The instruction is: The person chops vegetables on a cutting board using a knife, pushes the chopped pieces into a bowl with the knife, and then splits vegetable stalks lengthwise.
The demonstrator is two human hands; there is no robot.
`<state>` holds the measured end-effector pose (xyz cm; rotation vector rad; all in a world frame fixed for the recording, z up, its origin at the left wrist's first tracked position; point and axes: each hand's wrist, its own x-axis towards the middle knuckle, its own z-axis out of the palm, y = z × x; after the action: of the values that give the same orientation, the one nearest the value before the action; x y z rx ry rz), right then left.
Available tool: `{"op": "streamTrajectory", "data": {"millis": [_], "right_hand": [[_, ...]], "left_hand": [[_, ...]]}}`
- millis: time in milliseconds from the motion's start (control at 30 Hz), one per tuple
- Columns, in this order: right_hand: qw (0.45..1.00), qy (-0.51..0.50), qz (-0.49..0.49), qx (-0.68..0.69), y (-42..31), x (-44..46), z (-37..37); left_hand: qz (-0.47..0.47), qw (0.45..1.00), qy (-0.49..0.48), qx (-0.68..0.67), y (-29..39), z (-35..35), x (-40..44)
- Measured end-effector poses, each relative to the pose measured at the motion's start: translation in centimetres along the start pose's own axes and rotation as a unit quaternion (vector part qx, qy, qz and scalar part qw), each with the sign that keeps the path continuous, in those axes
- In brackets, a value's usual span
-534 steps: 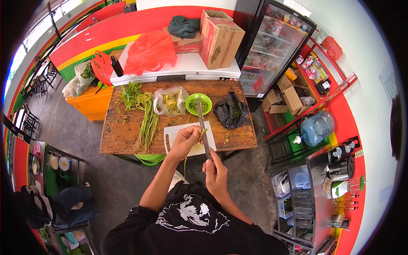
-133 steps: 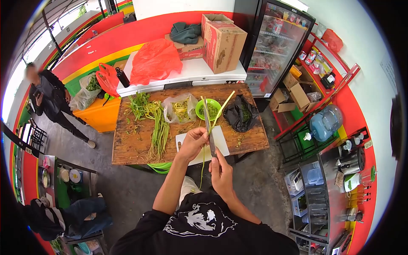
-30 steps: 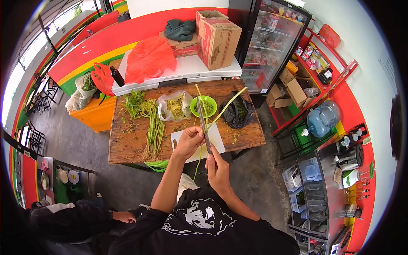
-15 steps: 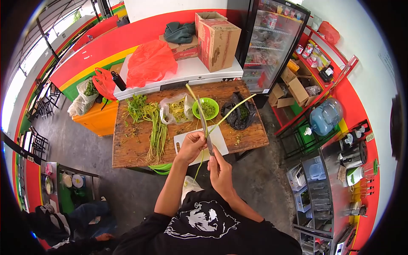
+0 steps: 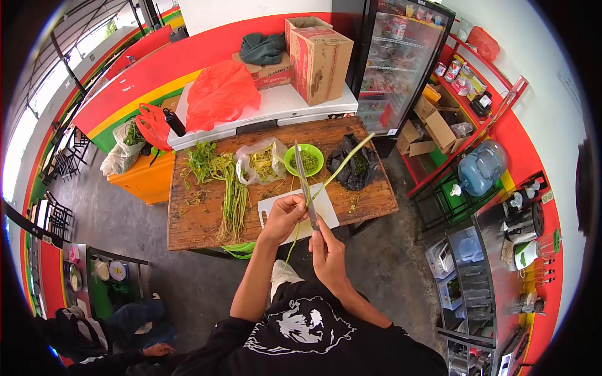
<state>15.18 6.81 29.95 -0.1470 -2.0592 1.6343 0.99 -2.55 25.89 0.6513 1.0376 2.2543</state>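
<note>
Above the white cutting board [image 5: 327, 214], my left hand [image 5: 282, 218] pinches a long green vegetable stalk [image 5: 343, 164], which slants up to the right; a thin green strand hangs below the fingers. My right hand [image 5: 327, 255] is closed round the handle of a knife [image 5: 303, 172]. The blade points away from me and crosses the stalk near my left fingers. Beyond the board stands a green bowl [image 5: 318, 152] of chopped greens. A bunch of green stalks [image 5: 234, 210] with roots lies on the table's left part, leaves toward the back.
The wooden table [image 5: 194, 232] also bears a clear plastic bag [image 5: 248, 174] of greens and a black plastic bag [image 5: 370, 178]. Behind it is a white freezer [image 5: 276, 103] with cardboard boxes [image 5: 323, 66]. At lower left, another person's hand [image 5: 158, 349] shows.
The pale stalk piece that stuck up to the left beside the blade is gone from there. The knife tip has shifted slightly; both hands stay nearly in place.
</note>
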Motion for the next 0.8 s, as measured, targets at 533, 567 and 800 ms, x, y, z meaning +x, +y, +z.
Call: {"op": "streamTrajectory", "data": {"millis": [533,567,800], "right_hand": [[1.0,0.003,0.014,-0.003,0.4,-0.3,-0.3],[1.0,0.01,0.011,0.002,0.5,-0.3,-0.3],[1.0,-0.002,0.009,-0.003,0.4,-0.2,-0.2]], "left_hand": [[-0.033,0.997,0.03,0.065,0.4,0.6,0.0],[-0.033,0.997,0.031,0.064,0.3,0.7,-0.1],[-0.002,1.0,0.019,-0.006,-0.3,0.5,-0.1]]}}
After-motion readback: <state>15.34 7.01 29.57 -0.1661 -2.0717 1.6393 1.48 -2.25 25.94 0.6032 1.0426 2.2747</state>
